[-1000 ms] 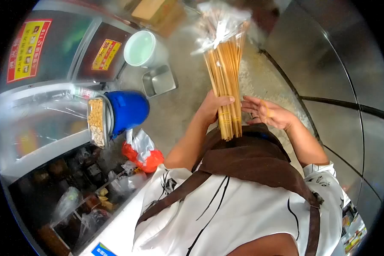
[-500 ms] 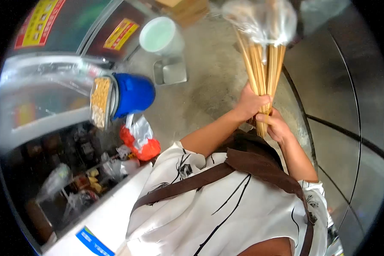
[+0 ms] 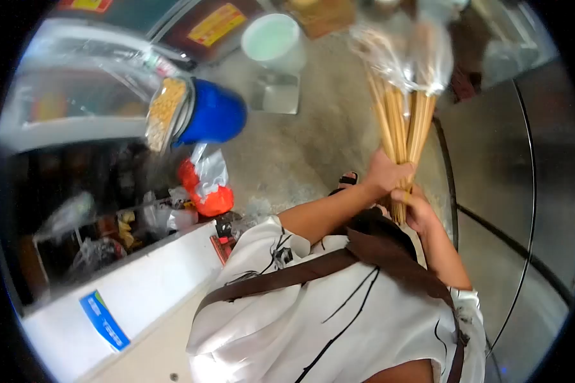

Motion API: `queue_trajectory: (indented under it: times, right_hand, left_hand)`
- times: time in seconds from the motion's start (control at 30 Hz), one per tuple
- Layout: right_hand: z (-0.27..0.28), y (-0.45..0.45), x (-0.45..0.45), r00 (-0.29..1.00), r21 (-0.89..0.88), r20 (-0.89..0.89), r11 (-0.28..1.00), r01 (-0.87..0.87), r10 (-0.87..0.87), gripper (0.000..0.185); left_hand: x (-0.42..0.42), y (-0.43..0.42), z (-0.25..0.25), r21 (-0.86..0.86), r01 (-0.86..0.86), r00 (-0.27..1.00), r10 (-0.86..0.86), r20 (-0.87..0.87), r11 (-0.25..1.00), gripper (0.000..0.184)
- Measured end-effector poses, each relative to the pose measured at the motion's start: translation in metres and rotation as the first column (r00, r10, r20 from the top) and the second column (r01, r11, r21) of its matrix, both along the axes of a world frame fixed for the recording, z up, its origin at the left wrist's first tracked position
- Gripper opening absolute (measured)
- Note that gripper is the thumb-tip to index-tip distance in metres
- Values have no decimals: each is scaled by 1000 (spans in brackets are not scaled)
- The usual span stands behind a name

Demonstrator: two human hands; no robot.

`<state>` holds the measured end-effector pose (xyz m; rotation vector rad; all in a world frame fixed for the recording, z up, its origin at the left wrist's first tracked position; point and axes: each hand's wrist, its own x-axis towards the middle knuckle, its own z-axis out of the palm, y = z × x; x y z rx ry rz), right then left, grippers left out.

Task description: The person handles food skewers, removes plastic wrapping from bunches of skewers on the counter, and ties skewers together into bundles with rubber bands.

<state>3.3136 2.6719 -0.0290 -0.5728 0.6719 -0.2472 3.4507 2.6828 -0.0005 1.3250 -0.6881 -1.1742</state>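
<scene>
A bundle of long wooden sticks stands out ahead of me, fanning apart toward its upper end. Clear plastic bags cover the tops, and what is inside them is blurred. My left hand is wrapped round the sticks at their narrow part. Just below it, my right hand closes on the lower ends, with its thumb across them.
To the left are a blue barrel with a clear container of yellowish pieces at its top, a metal pan, a white bucket and a red bag. Steel doors rise at right; a white counter lies lower left.
The view has shifted, and the hands and sticks now appear slightly lower and farther right. A sandalled foot has come into sight. Both hands keep their hold on the sticks.
</scene>
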Motion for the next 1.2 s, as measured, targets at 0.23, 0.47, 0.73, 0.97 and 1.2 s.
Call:
queue_trajectory:
  times: [0.23, 0.47, 0.73, 0.97, 1.2]
  right_hand:
    - [8, -7, 8, 999, -70, -19, 997, 38, -40, 57]
    - [-2, -9, 20, 992, 118, 17, 985, 123, -126, 49]
    - [-6, -7, 35, 939, 407, 113, 877, 256, -326, 47]
    - [-36, -35, 77, 918, 235, 164, 918, 318, -360, 46]
    - [-39, -23, 84, 868, 241, 218, 886, 395, -447, 27]
  left_hand:
    - [1, -9, 8, 36, -64, 974, 55, 219, 997, 55]
    - [17, -28, -35, 193, 168, 935, -218, 278, 967, 72]
    - [11, -15, -19, 62, -93, 832, 43, 554, 994, 65]
    - [19, 21, 10, 4, 45, 321, -18, 947, 999, 20]
    - [7, 17, 8, -257, 93, 61, 252, 966, 962, 19]
